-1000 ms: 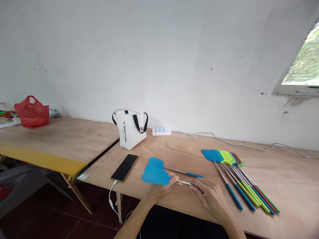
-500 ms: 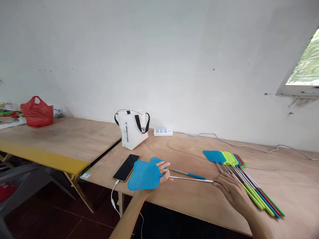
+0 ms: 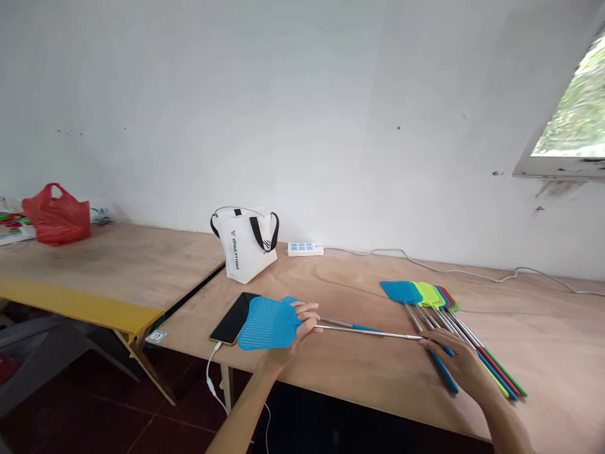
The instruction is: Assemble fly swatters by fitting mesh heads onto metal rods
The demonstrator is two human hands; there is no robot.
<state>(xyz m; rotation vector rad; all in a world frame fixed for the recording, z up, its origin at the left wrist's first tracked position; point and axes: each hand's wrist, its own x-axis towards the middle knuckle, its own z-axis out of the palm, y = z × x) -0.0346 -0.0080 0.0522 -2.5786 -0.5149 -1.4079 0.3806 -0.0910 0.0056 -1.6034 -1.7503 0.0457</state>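
Observation:
My left hand (image 3: 295, 334) is closed on the head end of a blue fly swatter (image 3: 268, 323), pinching where the mesh meets the thin metal rod (image 3: 368, 332). My right hand (image 3: 460, 366) grips the far handle end of that same rod, which is stretched out long between both hands just above the table. A second blue swatter (image 3: 352, 326) lies on the wood behind the held one. To the right, a fanned row of several swatters (image 3: 442, 315) in blue, green and red lies flat, partly under my right hand.
A black phone (image 3: 232, 318) on a white cable lies near the plywood table's (image 3: 340, 378) front edge. A white tote bag (image 3: 246, 244) and a power strip (image 3: 305, 249) stand at the back. A red plastic bag (image 3: 57, 213) sits on the adjoining left table.
My hands have moved apart, the right one sliding right, and the swatter's rod has extended from short to long. The blue head has shifted left over the phone.

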